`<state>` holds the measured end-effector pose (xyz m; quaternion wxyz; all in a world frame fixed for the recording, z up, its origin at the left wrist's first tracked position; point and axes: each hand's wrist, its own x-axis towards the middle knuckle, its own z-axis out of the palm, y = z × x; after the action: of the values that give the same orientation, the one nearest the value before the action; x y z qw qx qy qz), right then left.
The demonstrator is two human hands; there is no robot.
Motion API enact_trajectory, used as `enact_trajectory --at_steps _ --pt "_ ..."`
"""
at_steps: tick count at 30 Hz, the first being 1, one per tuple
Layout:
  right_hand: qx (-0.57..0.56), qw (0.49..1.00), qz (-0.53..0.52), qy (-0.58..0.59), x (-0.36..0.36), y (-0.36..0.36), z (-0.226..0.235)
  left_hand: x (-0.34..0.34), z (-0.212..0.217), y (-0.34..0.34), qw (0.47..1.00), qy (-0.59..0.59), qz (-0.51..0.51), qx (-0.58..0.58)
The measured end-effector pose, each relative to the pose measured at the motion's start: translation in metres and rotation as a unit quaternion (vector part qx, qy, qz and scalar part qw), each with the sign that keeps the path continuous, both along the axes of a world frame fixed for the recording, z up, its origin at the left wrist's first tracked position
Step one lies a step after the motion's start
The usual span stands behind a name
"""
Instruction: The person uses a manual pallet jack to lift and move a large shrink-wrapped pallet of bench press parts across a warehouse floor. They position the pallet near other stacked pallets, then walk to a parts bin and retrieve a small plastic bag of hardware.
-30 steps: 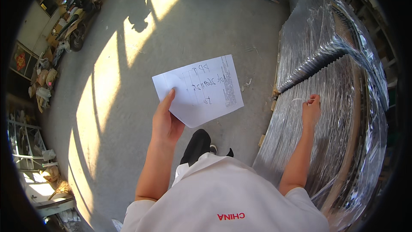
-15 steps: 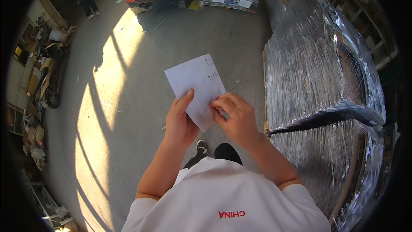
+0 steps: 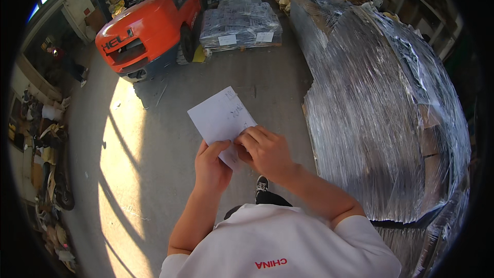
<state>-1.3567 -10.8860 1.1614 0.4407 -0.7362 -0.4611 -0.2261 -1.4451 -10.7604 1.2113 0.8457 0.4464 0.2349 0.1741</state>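
Observation:
A white sheet of paper with dark handwriting along its right side is held up in front of my body, above the floor. My left hand grips its lower edge, thumb on the face and fingers behind. At the lower right edge, my right hand pinches the paper between thumb and curled fingers. Parts of the right fingertips are hidden behind the knuckles.
Tall stacks in clear stretch wrap stand close on my right. Ahead are an orange forklift and a wrapped pallet load. Piled clutter lines the left wall. A person stands far left.
The view has tilted up and shifted, bringing more of the forklift and pallets in. A foot has stepped forward beside the wrapped stacks. The right hand has moved closer to the left thumb.

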Motion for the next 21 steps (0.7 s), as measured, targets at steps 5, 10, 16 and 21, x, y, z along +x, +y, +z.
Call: enact_trajectory --at_steps 5,10,16,21 --pt "-0.050 0.998 0.039 0.027 0.164 0.066 0.015 0.160 0.010 0.073 0.999 0.005 0.017 -0.029" --pt "-0.048 0.998 0.010 0.030 0.308 0.143 0.007 0.310 -0.003 0.149 0.999 0.018 -0.003 -0.039" --pt "-0.034 0.995 -0.007 0.090 0.480 0.252 0.010 0.491 -0.002 0.262 0.997 0.006 -0.036 -0.069" --pt "-0.051 0.980 -0.029 0.192 0.599 0.334 0.022 0.622 0.013 0.341 0.996 0.023 -0.043 -0.078"
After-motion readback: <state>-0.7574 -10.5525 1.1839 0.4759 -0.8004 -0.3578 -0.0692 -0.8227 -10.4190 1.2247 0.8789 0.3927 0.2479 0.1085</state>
